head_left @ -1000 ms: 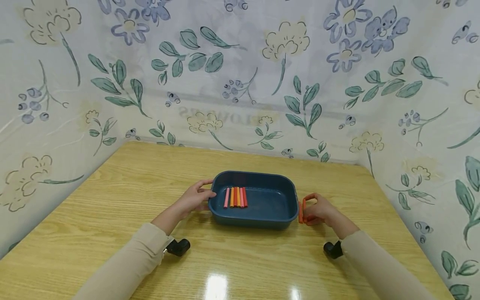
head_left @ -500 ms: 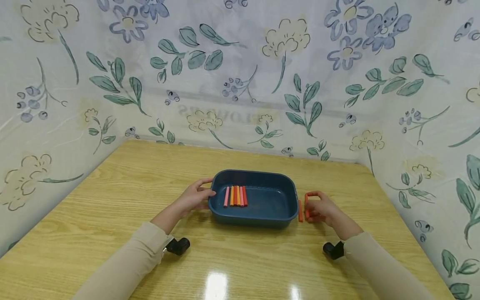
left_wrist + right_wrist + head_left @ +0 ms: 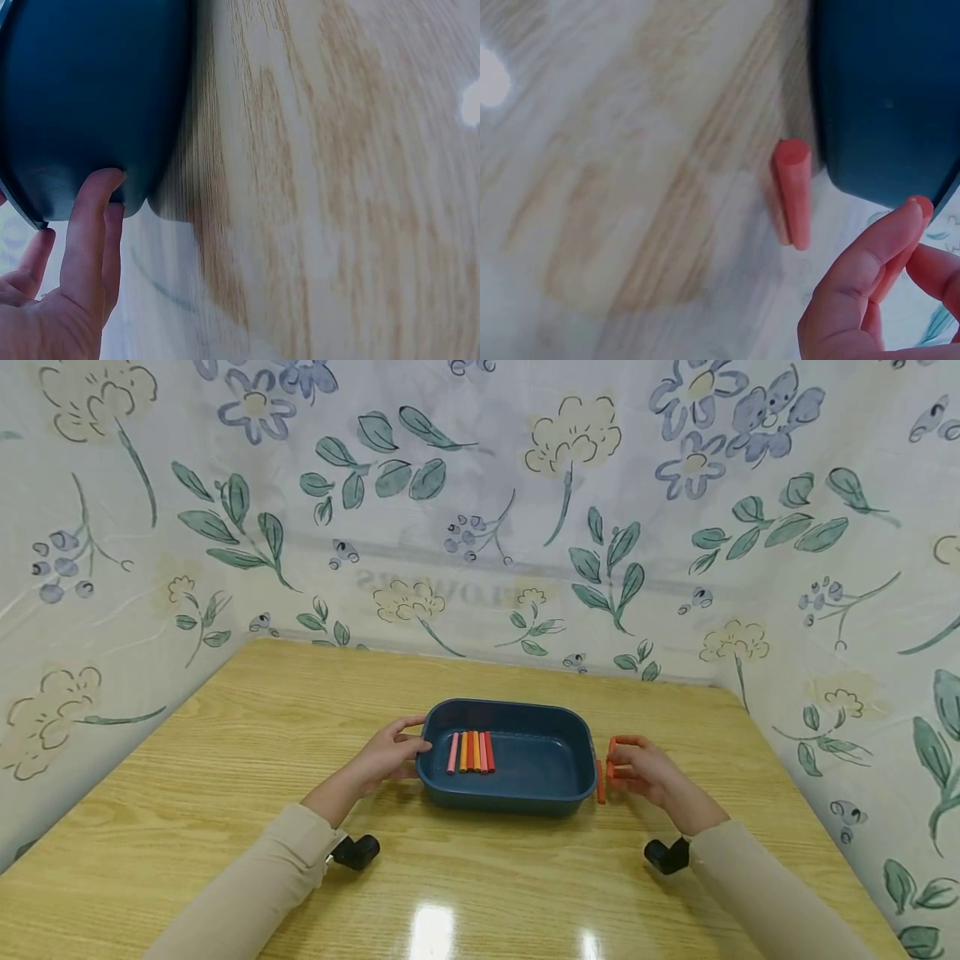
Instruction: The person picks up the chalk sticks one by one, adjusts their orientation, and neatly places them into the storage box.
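A dark blue rectangular bin (image 3: 502, 807) stands on the wooden table. My left hand (image 3: 390, 755) holds its left end, thumb over the rim and fingers against the outer wall. Inside, toward the left, several pink, orange and red sticks (image 3: 470, 752) lie side by side; the leftmost pink one (image 3: 453, 753) is slightly apart. Just past the bin's right end, my right hand (image 3: 651, 773) pinches a smooth orange-red stick (image 3: 892, 271) between thumb and fingers, above the table. Another orange-red stick (image 3: 794, 191), round with a flat end, lies on the table beside the bin's right wall.
Floral-patterned cloth (image 3: 487, 527) hangs behind the table and along both sides. The glossy wooden table (image 3: 510, 877) reflects light near its front edge. A black wrist camera (image 3: 358, 852) shows below the left hand, and a second black camera (image 3: 666, 857) below the right.
My right hand has drawn its stick away from the one beside the bin, then raised it slightly. The left hand and the bin keep their places.
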The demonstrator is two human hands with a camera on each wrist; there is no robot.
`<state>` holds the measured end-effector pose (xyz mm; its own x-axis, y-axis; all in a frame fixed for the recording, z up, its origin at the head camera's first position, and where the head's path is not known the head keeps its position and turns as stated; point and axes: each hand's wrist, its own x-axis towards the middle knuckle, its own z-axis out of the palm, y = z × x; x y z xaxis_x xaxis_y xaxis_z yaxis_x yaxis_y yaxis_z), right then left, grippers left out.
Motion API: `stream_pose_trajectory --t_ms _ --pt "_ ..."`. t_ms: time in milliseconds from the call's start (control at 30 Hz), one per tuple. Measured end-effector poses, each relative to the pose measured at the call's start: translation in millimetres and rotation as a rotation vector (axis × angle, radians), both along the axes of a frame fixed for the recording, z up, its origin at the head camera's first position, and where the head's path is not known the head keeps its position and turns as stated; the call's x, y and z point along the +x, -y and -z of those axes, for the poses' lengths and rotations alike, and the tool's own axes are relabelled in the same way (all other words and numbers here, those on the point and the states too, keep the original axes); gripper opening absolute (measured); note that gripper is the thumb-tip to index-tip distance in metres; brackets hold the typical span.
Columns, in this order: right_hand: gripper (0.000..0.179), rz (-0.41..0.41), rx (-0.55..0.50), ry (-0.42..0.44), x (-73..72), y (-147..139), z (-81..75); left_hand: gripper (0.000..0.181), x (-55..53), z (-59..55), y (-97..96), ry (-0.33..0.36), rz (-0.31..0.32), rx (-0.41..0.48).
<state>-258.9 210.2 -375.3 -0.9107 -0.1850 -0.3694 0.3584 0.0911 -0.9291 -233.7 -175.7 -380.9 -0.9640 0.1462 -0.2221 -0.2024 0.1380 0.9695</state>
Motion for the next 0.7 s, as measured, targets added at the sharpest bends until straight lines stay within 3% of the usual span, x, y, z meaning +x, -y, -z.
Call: stream_pose_trajectory --t_ms 300,700 --pt "0.056 0.021 0.014 -0.013 -2.5 11 -16.3 0.057 -0.1 0.5 0.1 0.001 -0.004 -0.007" --pt "0.056 0.004 0.034 -0.010 -10.7 24 -25.4 0.057 0.5 -0.1 0.9 -0.003 -0.004 0.002"
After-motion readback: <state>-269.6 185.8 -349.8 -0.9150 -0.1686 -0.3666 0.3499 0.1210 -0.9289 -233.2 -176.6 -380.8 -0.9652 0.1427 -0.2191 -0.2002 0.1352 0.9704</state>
